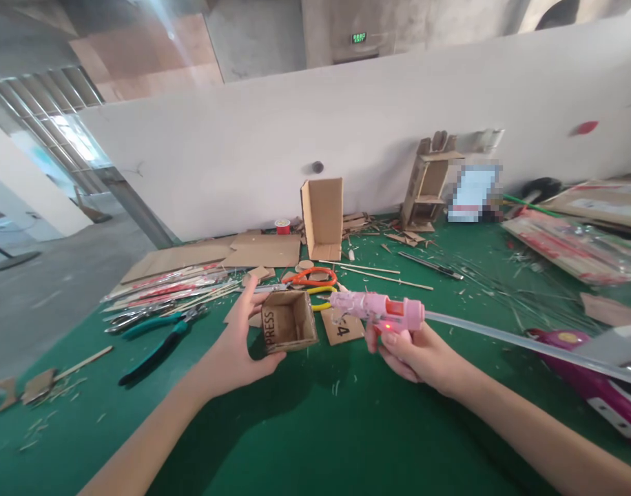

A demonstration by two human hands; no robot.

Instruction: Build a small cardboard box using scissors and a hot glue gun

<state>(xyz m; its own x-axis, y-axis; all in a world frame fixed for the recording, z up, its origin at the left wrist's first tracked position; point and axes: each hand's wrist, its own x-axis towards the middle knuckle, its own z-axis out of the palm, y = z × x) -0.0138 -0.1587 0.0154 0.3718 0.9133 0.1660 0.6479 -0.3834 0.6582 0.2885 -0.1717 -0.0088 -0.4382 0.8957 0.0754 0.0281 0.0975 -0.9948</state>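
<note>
My left hand grips a small open cardboard box from its left side, thumb below and fingers above. The box's open side faces me, and printed letters show on its left wall. In my right hand is a pink hot glue gun with a red light on; a long clear glue stick runs out of its back. The gun's nozzle points left, a short gap away from the box. Behind them lie a cardboard piece marked 4 and orange-handled scissors.
Teal-handled pliers and bamboo sticks lie at left on the green table. A tall cardboard piece and a cardboard shelf stand along the wall. At right are a purple device and plastic-wrapped material.
</note>
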